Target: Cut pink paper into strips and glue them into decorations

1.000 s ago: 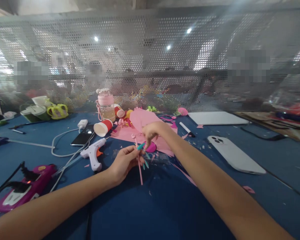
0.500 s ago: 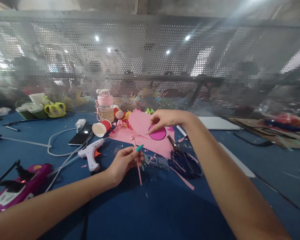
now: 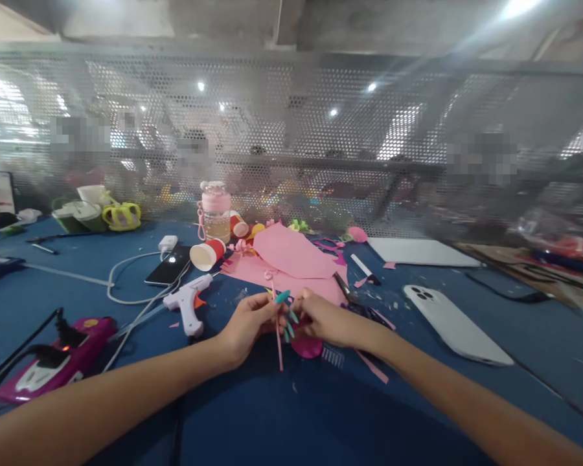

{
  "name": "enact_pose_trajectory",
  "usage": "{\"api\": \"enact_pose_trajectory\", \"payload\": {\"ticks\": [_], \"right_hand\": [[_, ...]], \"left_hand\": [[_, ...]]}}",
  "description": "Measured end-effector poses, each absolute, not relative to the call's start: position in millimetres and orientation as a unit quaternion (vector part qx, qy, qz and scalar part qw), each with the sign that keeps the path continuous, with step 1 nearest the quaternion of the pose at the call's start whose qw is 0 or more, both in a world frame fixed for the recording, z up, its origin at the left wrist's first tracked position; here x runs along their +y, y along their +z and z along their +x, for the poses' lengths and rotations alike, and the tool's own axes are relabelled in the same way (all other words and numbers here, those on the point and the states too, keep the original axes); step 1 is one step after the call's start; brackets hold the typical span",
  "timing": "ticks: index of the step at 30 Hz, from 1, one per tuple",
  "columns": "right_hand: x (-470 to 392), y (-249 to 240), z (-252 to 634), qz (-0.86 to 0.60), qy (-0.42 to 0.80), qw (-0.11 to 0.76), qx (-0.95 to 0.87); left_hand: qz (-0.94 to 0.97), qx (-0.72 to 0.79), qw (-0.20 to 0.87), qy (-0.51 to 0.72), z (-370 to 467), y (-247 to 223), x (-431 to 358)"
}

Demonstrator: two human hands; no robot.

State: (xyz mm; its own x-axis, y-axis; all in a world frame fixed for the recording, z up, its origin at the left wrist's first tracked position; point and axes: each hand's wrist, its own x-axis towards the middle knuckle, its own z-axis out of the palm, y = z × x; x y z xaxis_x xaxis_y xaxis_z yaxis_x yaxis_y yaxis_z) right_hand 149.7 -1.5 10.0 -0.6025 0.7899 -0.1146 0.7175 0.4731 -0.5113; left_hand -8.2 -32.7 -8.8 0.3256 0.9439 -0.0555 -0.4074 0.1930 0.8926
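Observation:
My left hand (image 3: 252, 323) pinches a thin pink paper strip (image 3: 278, 349) with a small curl at its top. Long teal tips show at the fingers of this hand. Close beside it, my right hand (image 3: 320, 316) has its fingers bent together over a magenta paper disc (image 3: 307, 347), which hangs just below them; the grip itself is partly hidden. Behind both hands lie pink paper sheets (image 3: 291, 252). Dark-handled scissors (image 3: 347, 289) are partly covered by my right hand and wrist.
A white glue gun (image 3: 187, 303), black phone (image 3: 168, 266) and magenta power strip (image 3: 63, 356) with cables lie left. Red paper cups (image 3: 216, 249) and a pink-lidded bottle (image 3: 216, 213) stand behind. To the right are a marker (image 3: 364, 268) and white phone (image 3: 457, 323).
My right hand has come back from the pink sheets toward my left hand, bringing the magenta disc with it. The white phone, earlier mostly behind my right arm, now shows. My left hand keeps the strip.

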Motion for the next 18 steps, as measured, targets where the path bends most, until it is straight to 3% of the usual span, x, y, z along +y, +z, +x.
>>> {"api": "enact_pose_trajectory", "payload": {"ticks": [6, 18], "right_hand": [[10.7, 3.2, 151.8, -0.411, 0.343, 0.082, -0.841], [10.9, 1.1, 156.0, -0.407, 0.370, 0.129, -0.825]], "left_hand": [[0.432, 0.320, 0.699, 0.472, -7.9, -8.0, -32.3], [0.408, 0.338, 0.693, 0.489, -8.0, -6.5, -32.5]]}}
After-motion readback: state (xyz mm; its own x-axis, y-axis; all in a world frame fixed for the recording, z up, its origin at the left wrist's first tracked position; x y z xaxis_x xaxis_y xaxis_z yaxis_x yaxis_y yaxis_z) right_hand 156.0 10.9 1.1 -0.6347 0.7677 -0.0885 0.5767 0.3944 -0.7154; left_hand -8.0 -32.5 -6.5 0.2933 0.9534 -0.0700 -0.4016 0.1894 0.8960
